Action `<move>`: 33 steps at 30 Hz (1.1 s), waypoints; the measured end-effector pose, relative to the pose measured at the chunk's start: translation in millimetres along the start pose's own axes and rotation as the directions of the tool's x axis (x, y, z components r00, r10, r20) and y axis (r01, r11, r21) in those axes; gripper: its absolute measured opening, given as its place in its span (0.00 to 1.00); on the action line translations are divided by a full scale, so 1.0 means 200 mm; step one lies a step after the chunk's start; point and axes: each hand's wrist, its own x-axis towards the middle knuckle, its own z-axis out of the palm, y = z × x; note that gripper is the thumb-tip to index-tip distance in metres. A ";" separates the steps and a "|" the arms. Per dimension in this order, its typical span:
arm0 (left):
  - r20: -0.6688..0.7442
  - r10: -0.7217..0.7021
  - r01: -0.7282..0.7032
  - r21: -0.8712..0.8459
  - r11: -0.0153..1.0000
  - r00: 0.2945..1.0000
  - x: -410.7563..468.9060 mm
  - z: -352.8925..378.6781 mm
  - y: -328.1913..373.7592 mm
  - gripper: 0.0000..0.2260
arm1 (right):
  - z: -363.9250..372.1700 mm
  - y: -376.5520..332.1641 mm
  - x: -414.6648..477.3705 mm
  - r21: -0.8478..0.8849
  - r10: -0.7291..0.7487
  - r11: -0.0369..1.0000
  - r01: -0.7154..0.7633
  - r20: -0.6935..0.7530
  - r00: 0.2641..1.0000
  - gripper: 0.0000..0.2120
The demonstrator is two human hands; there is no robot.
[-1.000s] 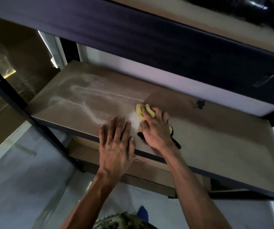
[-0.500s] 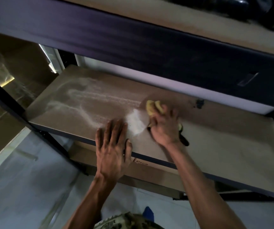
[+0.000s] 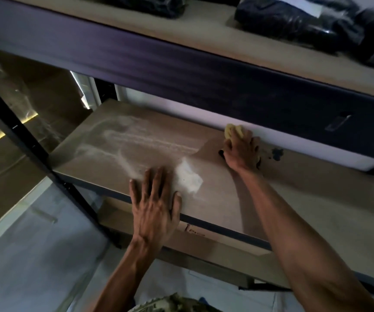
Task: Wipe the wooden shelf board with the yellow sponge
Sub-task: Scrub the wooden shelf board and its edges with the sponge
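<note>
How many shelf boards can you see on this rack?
3. The top board carries dark bags. The middle board is being wiped with a yellow sponge. A lower board peeks out beneath it. More may be out of frame.

The wooden shelf board [image 3: 294,199] sits in a dark metal frame. Pale dust streaks [image 3: 136,136] cover its 9 o'clock half, with a white powder patch [image 3: 189,176] near the front edge. The left hand [image 3: 154,206] lies flat beside that patch. At 1 o'clock, against the back wall, the right hand [image 3: 242,152] presses the yellow sponge [image 3: 232,131]; a dark stain [image 3: 277,154] lies just beside it.
</note>
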 end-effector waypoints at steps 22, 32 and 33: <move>-0.044 0.002 -0.002 0.002 1.000 0.999 0.00 0.03 -0.01 0.27 | 0.06 -0.20 -0.21 0.099 -0.591 0.807 0.582 0.158 0.791 0.23; -0.015 -0.011 0.011 -0.005 1.000 1.000 0.00 0.02 -0.01 0.28 | 0.01 -0.01 0.09 0.071 -0.027 0.997 0.038 -0.139 0.990 0.20; -0.014 -0.014 0.014 -0.004 1.000 1.000 0.00 0.02 -0.01 0.28 | 0.03 -0.03 0.08 0.031 -0.011 0.999 0.014 -0.099 0.995 0.21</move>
